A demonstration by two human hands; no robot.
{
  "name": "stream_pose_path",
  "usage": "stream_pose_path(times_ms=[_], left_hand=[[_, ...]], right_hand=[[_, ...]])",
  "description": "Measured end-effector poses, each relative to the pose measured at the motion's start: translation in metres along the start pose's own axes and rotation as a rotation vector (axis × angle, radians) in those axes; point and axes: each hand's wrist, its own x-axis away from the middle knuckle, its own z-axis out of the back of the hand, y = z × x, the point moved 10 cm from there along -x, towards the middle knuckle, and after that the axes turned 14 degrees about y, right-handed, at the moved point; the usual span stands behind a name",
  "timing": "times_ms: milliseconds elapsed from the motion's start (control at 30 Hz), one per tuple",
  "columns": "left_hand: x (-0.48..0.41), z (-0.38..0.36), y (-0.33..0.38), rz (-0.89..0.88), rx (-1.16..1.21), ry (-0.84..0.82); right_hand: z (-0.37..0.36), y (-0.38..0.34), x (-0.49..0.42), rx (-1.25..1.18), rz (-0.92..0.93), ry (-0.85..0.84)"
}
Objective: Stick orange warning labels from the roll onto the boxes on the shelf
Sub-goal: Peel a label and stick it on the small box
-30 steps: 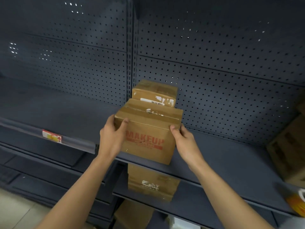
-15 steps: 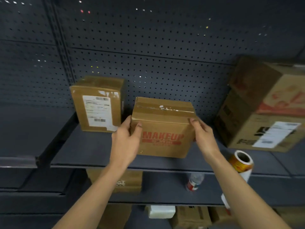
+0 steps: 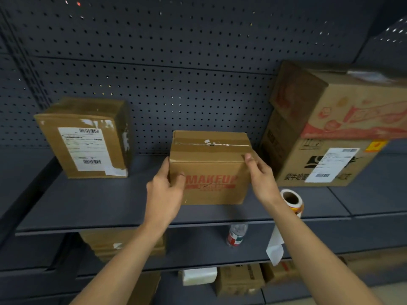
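Brown cardboard makeup box (image 3: 209,168), red "MAKEUP" print on front face, clear tape along top seam with torn white scraps. It sits mid-shelf (image 3: 110,208), a little back from the front edge, between a taped box (image 3: 88,139) toward the left end and stacked cartons (image 3: 326,164) toward the right end. Left hand (image 3: 164,194) grips the box's left side, thumb on the front face, the other fingers (image 3: 164,167) wrapped round the side and mostly hidden. Right hand (image 3: 262,177) grips the upper right corner, thumb on the top front edge, remaining fingers behind the box out of sight. Label roll (image 3: 291,200) stands near the front edge just right of the right wrist, partly covered by the forearm; orange print shows low on its side, and a white backing strip (image 3: 275,245) hangs over the edge. Small orange label (image 3: 376,146) on the lower carton's front, print too blurred to read. Taped box carries a white shipping label with barcodes, text illegible. Upper carton is cut off at the right frame edge. Dark grey pegboard back panel (image 3: 176,73) behind. Lower shelf (image 3: 198,254) holds a bottle (image 3: 235,235) and more cartons, dim and partly hidden.
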Motion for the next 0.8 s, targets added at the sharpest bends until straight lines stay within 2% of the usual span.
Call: stream_pose_path(times_ms=[333,400,533,600,800], left_hand=[[0.001,-0.013,-0.016,0.063,-0.079,-0.06],[0.008,-0.007,-0.016,0.057,-0.144,0.018],[0.027,0.005,0.007,-0.118,-0.122,0.214],[0.039,-0.011,0.017,-0.181,-0.059,0.138],[0.083,-0.102,0.024,-0.195,-0.003,-0.268]], right_hand=[[0.006,0.008,-0.004,0.051,0.091,-0.003],[0.014,0.013,-0.002,0.065,0.098,0.042],[0.039,0.015,0.009,0.126,0.109,0.141],[0.057,0.016,0.015,0.165,0.129,0.178],[0.129,0.047,0.032,0.334,0.105,0.336]])
